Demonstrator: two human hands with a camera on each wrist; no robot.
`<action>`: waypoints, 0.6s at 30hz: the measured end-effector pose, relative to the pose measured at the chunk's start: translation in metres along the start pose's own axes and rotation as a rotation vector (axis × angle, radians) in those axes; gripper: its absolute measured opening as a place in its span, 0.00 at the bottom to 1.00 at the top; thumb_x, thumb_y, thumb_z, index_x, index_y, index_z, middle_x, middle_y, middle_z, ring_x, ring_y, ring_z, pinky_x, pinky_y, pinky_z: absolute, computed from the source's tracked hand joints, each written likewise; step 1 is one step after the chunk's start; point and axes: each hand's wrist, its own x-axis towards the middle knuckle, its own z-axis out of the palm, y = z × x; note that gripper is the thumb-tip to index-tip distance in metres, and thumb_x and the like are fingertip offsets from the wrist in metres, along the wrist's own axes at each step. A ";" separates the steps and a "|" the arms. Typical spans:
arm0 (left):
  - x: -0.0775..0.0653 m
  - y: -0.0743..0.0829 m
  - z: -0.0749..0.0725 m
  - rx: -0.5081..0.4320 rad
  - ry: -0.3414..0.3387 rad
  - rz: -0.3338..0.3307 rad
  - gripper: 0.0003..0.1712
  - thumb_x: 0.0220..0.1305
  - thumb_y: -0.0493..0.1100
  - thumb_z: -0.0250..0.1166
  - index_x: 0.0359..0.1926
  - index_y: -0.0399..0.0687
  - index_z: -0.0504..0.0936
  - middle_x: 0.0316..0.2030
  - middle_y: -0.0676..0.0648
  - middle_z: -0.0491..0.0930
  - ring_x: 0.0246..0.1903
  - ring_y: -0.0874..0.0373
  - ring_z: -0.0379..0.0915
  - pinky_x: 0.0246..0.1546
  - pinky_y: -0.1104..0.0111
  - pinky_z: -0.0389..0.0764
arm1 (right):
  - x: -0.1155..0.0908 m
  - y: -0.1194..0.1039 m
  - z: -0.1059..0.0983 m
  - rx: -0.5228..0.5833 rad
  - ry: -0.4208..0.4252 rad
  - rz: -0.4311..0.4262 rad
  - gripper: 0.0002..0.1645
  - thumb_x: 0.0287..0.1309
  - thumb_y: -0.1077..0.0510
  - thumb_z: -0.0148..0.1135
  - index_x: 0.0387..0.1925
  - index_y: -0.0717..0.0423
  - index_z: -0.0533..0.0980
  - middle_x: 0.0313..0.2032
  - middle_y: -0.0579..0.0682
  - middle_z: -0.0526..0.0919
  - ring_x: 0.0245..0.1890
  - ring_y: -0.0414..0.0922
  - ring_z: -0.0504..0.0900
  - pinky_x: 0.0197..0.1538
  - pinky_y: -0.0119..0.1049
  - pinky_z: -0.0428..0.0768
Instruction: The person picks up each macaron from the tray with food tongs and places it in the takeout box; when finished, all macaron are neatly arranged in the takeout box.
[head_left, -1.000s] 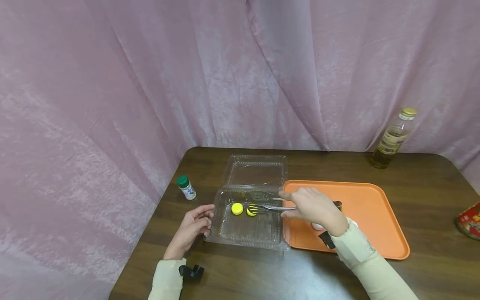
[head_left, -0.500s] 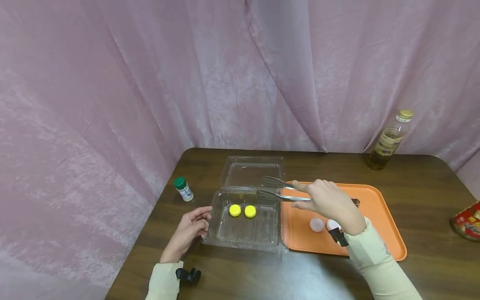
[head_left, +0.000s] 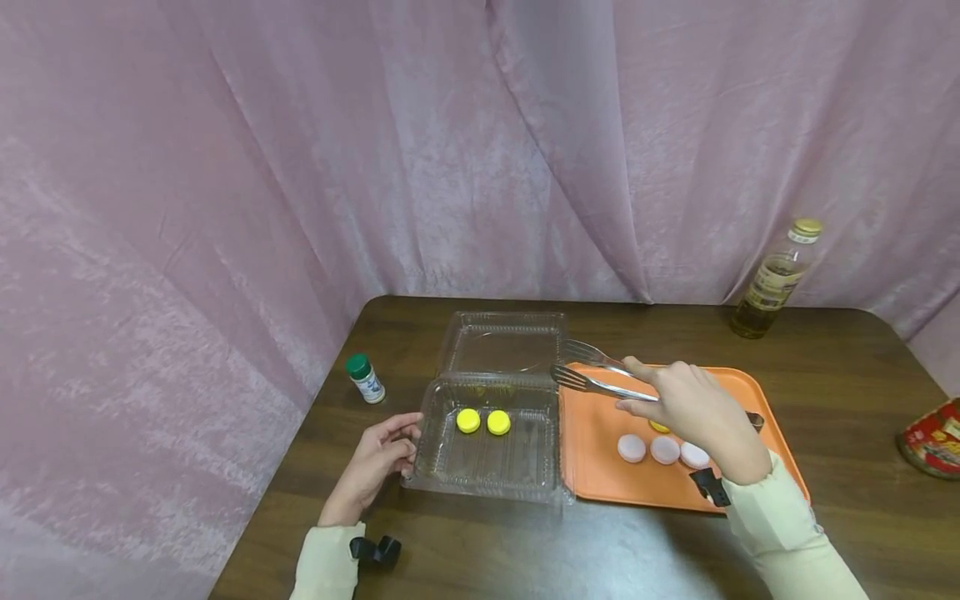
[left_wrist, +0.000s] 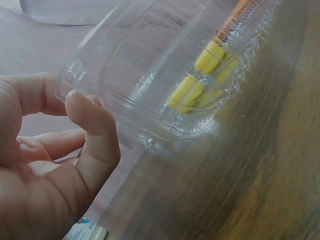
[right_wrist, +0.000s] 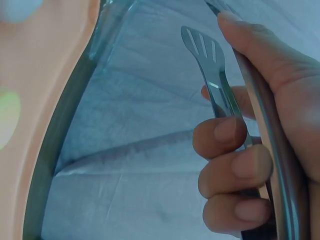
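Head view: 3 pale discs (head_left: pixel 665 450) lay on the orange tray (head_left: pixel 592 468), on the near side of the tongs (head_left: pixel 615 390), which the right hand (head_left: pixel 701 417) gripped, tips apart and pointing left; the left hand (head_left: pixel 375 462), farther off, pinched the clear box (head_left: pixel 487 462)

L grip (head_left: pixel 375 454) pinches w/ thumb (left_wrist: pixel 97 130) bent, R grip (head_left: pixel 697 408) w/ fingers (right_wrist: pixel 232 167) curled.

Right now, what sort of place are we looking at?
Probably a staged, food-themed work corner rather than a real kitchen: pink curtains hang behind a brown table, which bears an orange tray and an open clear plastic container.
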 end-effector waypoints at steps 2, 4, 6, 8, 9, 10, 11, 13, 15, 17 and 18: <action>0.000 0.000 0.000 -0.005 -0.001 0.003 0.30 0.61 0.24 0.53 0.66 0.25 0.68 0.43 0.40 0.72 0.28 0.59 0.70 0.24 0.73 0.75 | -0.004 0.002 -0.001 0.000 0.004 0.030 0.39 0.59 0.41 0.70 0.66 0.56 0.75 0.09 0.38 0.61 0.14 0.37 0.54 0.18 0.34 0.56; 0.000 0.000 0.000 -0.011 -0.002 0.005 0.30 0.61 0.24 0.53 0.66 0.24 0.68 0.43 0.41 0.72 0.28 0.59 0.70 0.24 0.73 0.75 | -0.009 0.005 -0.002 -0.006 0.010 0.052 0.38 0.59 0.41 0.70 0.66 0.55 0.75 0.10 0.39 0.61 0.14 0.37 0.55 0.18 0.34 0.56; -0.001 0.000 0.000 -0.017 -0.004 0.005 0.30 0.61 0.24 0.53 0.66 0.24 0.68 0.43 0.41 0.72 0.28 0.59 0.70 0.24 0.73 0.75 | -0.014 0.007 -0.001 -0.018 0.020 0.064 0.38 0.58 0.42 0.70 0.66 0.55 0.75 0.09 0.39 0.58 0.14 0.37 0.53 0.17 0.34 0.55; -0.002 0.000 0.001 -0.022 -0.006 0.003 0.30 0.61 0.24 0.53 0.66 0.24 0.68 0.43 0.42 0.72 0.27 0.60 0.70 0.24 0.73 0.74 | -0.019 0.010 0.000 -0.029 0.040 0.072 0.38 0.57 0.43 0.71 0.65 0.55 0.75 0.09 0.39 0.57 0.13 0.37 0.52 0.16 0.34 0.55; -0.002 -0.001 0.001 -0.021 -0.007 0.002 0.30 0.61 0.24 0.53 0.66 0.24 0.68 0.42 0.42 0.72 0.27 0.60 0.70 0.24 0.73 0.74 | -0.021 0.012 0.000 -0.032 0.051 0.073 0.38 0.57 0.43 0.72 0.65 0.56 0.76 0.09 0.39 0.57 0.13 0.37 0.52 0.16 0.34 0.54; -0.002 -0.001 0.002 -0.021 -0.007 0.001 0.30 0.61 0.24 0.53 0.66 0.24 0.68 0.42 0.42 0.72 0.27 0.60 0.70 0.24 0.73 0.75 | -0.024 0.014 0.001 -0.040 0.064 0.073 0.38 0.56 0.44 0.72 0.65 0.56 0.76 0.08 0.39 0.57 0.13 0.38 0.53 0.16 0.34 0.55; -0.002 -0.001 0.002 -0.019 -0.008 0.001 0.30 0.61 0.24 0.53 0.66 0.24 0.68 0.42 0.42 0.72 0.28 0.60 0.70 0.24 0.73 0.75 | -0.026 0.015 0.001 -0.044 0.075 0.073 0.38 0.56 0.44 0.73 0.64 0.56 0.76 0.08 0.38 0.57 0.13 0.38 0.53 0.16 0.34 0.55; -0.001 -0.002 0.001 -0.020 -0.010 0.000 0.29 0.61 0.24 0.53 0.66 0.24 0.68 0.42 0.42 0.72 0.27 0.60 0.70 0.24 0.73 0.75 | -0.029 0.018 0.003 -0.051 0.095 0.074 0.38 0.54 0.45 0.74 0.64 0.57 0.76 0.08 0.38 0.57 0.13 0.38 0.54 0.17 0.35 0.55; -0.001 -0.001 0.001 -0.022 -0.012 0.003 0.30 0.61 0.24 0.53 0.66 0.24 0.68 0.42 0.42 0.72 0.27 0.60 0.70 0.24 0.73 0.75 | -0.032 0.021 0.004 -0.055 0.095 0.082 0.38 0.53 0.45 0.75 0.63 0.57 0.77 0.09 0.38 0.57 0.14 0.39 0.55 0.17 0.35 0.55; 0.000 -0.001 0.000 -0.026 -0.009 0.005 0.30 0.61 0.24 0.53 0.66 0.24 0.68 0.42 0.42 0.72 0.27 0.60 0.70 0.24 0.73 0.75 | -0.035 0.023 0.004 -0.060 0.071 0.110 0.38 0.54 0.45 0.74 0.63 0.56 0.76 0.10 0.40 0.57 0.15 0.40 0.56 0.17 0.36 0.56; 0.000 -0.001 -0.001 -0.028 -0.007 0.006 0.30 0.60 0.24 0.53 0.66 0.24 0.68 0.42 0.42 0.72 0.27 0.60 0.70 0.24 0.73 0.75 | -0.036 0.024 0.004 -0.062 0.056 0.124 0.38 0.54 0.45 0.74 0.64 0.56 0.76 0.10 0.40 0.58 0.14 0.41 0.56 0.17 0.36 0.56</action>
